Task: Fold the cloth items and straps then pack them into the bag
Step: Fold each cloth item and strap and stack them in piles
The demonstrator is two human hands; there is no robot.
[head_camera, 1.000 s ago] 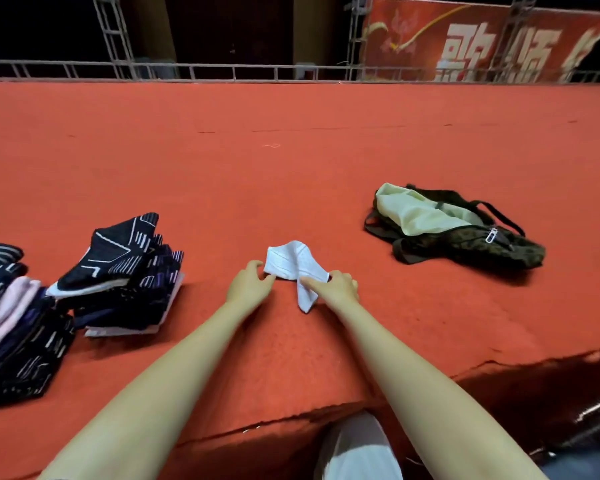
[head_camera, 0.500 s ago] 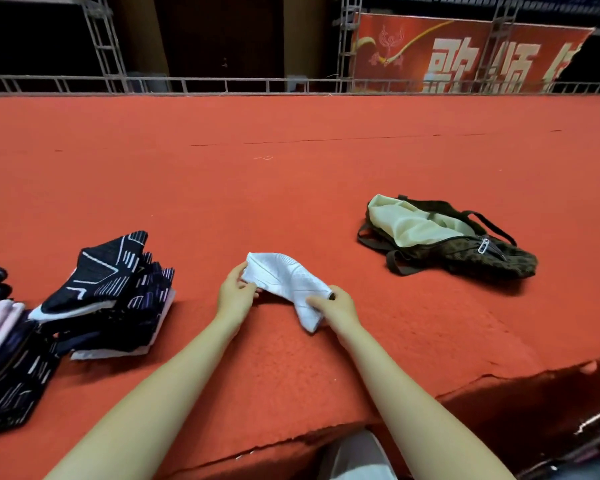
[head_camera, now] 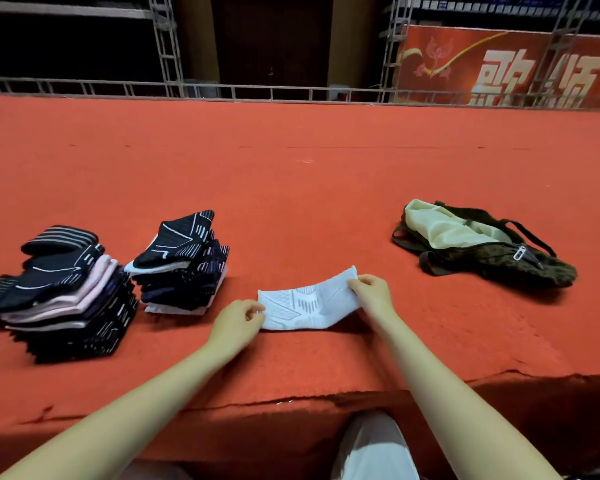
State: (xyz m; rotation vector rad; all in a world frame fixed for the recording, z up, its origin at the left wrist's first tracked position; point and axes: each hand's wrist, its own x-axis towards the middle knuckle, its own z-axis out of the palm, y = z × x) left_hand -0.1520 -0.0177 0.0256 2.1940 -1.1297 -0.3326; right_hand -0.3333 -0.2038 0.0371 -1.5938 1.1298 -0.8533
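Mid-fold on one piece. White patterned cloth [head_camera: 307, 304] lies on the red-carpeted counter [head_camera: 291, 188], stretched out between both hands: left hand [head_camera: 238, 322] pinches its left end, right hand [head_camera: 371, 294] pinches the upper right corner. Two stacks of folded cloth items, left stack [head_camera: 58, 296] and second stack [head_camera: 182, 263], sit well to the left, so folding looks mostly done. Bag [head_camera: 482, 249] lies well apart on the right, unzipped, pale lining showing; can't tell if anything's inside. Left, by my read: finish this fold, then pack both stacks.
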